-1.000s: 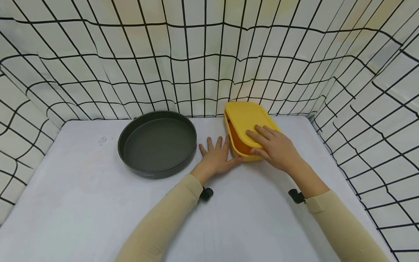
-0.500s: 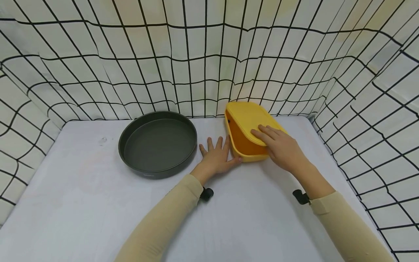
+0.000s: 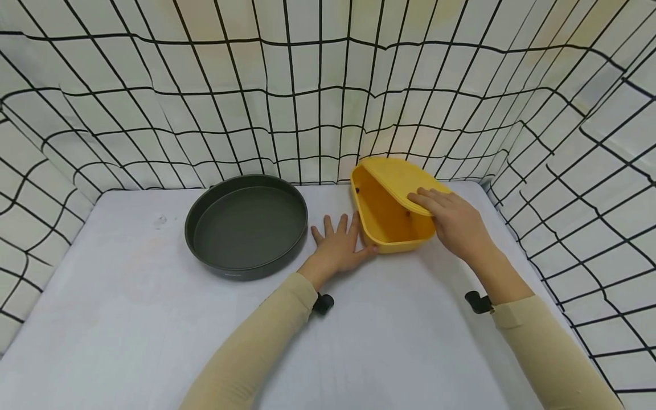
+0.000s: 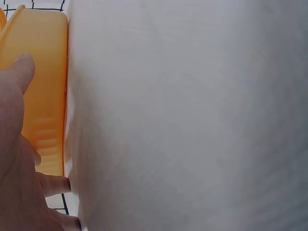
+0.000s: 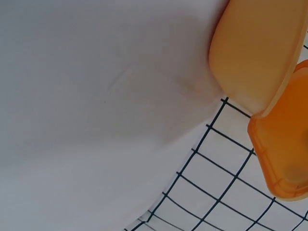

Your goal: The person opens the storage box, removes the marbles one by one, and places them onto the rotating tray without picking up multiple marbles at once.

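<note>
A yellow rectangular box (image 3: pixel 394 246) stands at the back right of the table, its lid (image 3: pixel 397 176) tilted up on the front and left. My right hand (image 3: pixel 455 223) grips the lid's front right edge, fingers over the top and thumb hidden. The orange inside of the box shows, with small dark spots on it. My left hand (image 3: pixel 338 250) lies with fingers spread beside the box, its thumb at the lower left corner. The left wrist view has that thumb against the box wall (image 4: pixel 45 101). In the right wrist view, the lid's underside (image 5: pixel 281 154) hangs past the box.
A round dark grey pan (image 3: pixel 246 228) sits left of my left hand, close to it. White cloth covers the table (image 3: pixel 128 319). Black netting (image 3: pixel 318 108) over white sheeting rises behind the box and along both sides.
My right hand has shifted right and lifted the lid's front edge, so the gap has widened and more of the inside shows. The left hand and the pan stay put.
</note>
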Available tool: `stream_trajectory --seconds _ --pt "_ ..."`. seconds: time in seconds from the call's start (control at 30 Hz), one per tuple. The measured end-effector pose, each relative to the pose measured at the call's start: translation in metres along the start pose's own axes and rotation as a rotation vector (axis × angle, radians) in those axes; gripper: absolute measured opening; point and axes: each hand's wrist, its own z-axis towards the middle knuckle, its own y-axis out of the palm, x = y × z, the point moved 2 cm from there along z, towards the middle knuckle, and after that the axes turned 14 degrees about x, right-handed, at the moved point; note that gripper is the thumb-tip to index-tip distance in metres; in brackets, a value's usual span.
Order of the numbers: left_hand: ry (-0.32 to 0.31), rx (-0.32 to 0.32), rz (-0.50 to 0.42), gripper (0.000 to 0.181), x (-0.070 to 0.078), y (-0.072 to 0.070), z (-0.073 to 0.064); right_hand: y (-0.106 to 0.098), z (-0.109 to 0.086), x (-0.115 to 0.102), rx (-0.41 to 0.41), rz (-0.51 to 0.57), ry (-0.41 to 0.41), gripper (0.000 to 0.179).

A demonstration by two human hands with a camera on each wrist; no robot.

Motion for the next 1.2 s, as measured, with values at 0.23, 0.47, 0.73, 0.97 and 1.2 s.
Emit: stream_trajectory --seconds 0.23,0.47,0.73,0.97,1.2 --pt "0.003 0.006 -0.012 0.103 -0.001 0.001 0.0 -0.004 -0.008 0.019 -0.016 -0.037 0.082 0.049" --pt "0.004 0.012 -0.006 0.102 0.0 0.001 -0.001 -0.011 -0.02 0.036 0.015 -0.046 0.113 0.05" --pt "0.003 0.017 0.009 0.103 0.001 0.003 0.0 -0.018 -0.038 0.053 -0.029 -0.071 0.191 0.049" --pt "0.004 0.02 0.017 0.103 0.001 0.003 0.001 -0.021 -0.052 0.066 -0.057 -0.075 0.217 0.05" --pt "0.001 0.017 0.014 0.103 0.001 0.003 0.001 -0.021 -0.062 0.077 -0.086 -0.075 0.21 0.049"
